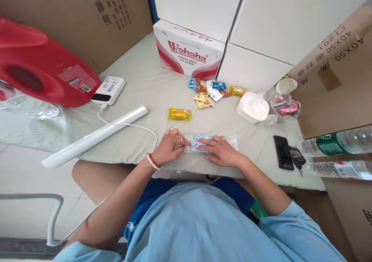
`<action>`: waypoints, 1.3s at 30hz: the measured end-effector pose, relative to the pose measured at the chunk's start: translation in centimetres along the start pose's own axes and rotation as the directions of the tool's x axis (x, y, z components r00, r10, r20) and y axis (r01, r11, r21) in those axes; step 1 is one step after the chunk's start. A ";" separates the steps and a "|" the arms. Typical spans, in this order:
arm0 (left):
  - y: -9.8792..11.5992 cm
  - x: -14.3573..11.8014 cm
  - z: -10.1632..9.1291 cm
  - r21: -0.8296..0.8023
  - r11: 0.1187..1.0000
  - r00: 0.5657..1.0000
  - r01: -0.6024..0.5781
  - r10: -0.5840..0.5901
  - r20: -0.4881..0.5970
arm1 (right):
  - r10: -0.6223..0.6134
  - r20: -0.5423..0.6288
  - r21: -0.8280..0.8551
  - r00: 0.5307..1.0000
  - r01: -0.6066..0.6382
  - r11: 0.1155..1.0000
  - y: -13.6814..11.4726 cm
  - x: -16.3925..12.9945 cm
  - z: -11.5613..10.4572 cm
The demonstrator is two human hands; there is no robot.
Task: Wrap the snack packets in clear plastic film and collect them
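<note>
A blue packet lies in a clear plastic bag near the table's front edge. My right hand rests on it, fingers stretched flat across the packet and the bag. At the bag's left end is my left hand, fingers bent and drawn together on the plastic; the exact hold is partly hidden. Just beyond my hands lies a yellow wrapped snack. Farther back sits a pile of small snack packets in blue, brown and yellow.
A white bowl holding clear plastic stands right of the pile, near a bag of snacks and a cup. A phone, keys and bottles lie right. Leftward are a white tube, cabled white device and red jug.
</note>
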State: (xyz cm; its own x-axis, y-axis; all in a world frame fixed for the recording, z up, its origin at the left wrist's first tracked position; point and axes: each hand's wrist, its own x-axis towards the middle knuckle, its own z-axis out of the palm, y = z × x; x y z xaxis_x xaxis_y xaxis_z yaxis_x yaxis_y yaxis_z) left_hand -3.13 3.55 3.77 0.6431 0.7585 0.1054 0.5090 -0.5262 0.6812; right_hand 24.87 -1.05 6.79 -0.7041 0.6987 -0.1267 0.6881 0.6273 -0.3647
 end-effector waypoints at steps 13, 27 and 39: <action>1.0 -0.1 4.3 0.209 0.868 0.850 0.451 -0.346 -0.396 | 0.017 -0.187 0.185 0.982 0.018 0.983 0.4 -1.0 1.2; 6.9 2.5 7.2 -0.265 0.928 0.896 0.262 -0.336 -0.292 | 0.034 -0.319 0.365 0.947 0.090 0.927 1.8 -0.9 2.6; 7.6 1.6 8.7 0.435 0.868 0.971 0.239 -0.209 -0.116 | 0.743 -0.393 0.659 0.542 -0.398 0.638 4.9 -3.8 3.8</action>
State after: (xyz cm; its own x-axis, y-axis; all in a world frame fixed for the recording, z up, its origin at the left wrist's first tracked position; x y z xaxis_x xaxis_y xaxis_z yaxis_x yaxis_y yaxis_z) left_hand 6.74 -2.53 2.83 0.4513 0.8912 0.0443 0.8446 -0.4427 0.3011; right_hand 30.28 -1.94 1.92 0.1989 0.9798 0.0226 0.6041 -0.1044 -0.7900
